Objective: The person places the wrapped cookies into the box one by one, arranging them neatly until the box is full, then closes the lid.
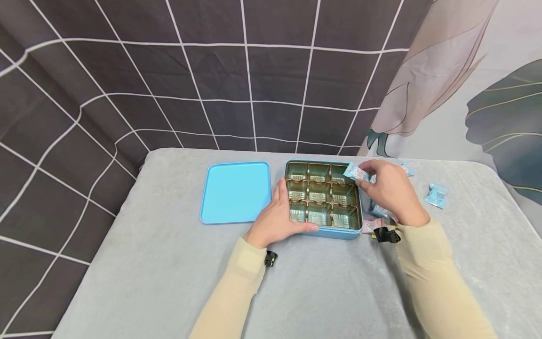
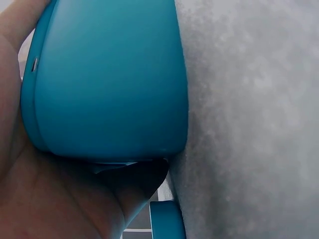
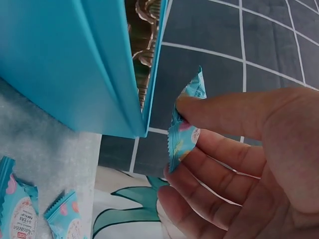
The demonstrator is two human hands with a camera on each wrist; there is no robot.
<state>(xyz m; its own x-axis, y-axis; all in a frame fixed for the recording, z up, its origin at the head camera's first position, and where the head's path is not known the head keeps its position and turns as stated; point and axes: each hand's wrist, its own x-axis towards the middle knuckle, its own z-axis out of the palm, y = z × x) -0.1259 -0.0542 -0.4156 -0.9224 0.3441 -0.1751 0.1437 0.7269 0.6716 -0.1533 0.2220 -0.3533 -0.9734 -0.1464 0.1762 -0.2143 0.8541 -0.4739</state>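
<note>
A blue rectangular tin (image 1: pixel 334 232) sits on the cloth with a gold plastic tray (image 1: pixel 319 203) inside, divided into several compartments with nothing in them. My left hand (image 1: pixel 277 219) grips the tin's front left corner, thumb along the front rim and fingers against the left side. Between thumb and fingers, my right hand (image 1: pixel 391 190) pinches a blue wrapped candy (image 3: pixel 185 142), holding it above the tin's back right corner. In the right wrist view the candy stands on end, beside the tin's rim.
The blue lid (image 1: pixel 236 193) lies flat left of the tin. Right of the tin are a blue packet (image 1: pixel 436 196), another farther back (image 1: pixel 407 169), and a pink packet (image 1: pixel 372 225) partly under my right wrist. A dark checked curtain (image 1: pixel 220 70) hangs behind the table.
</note>
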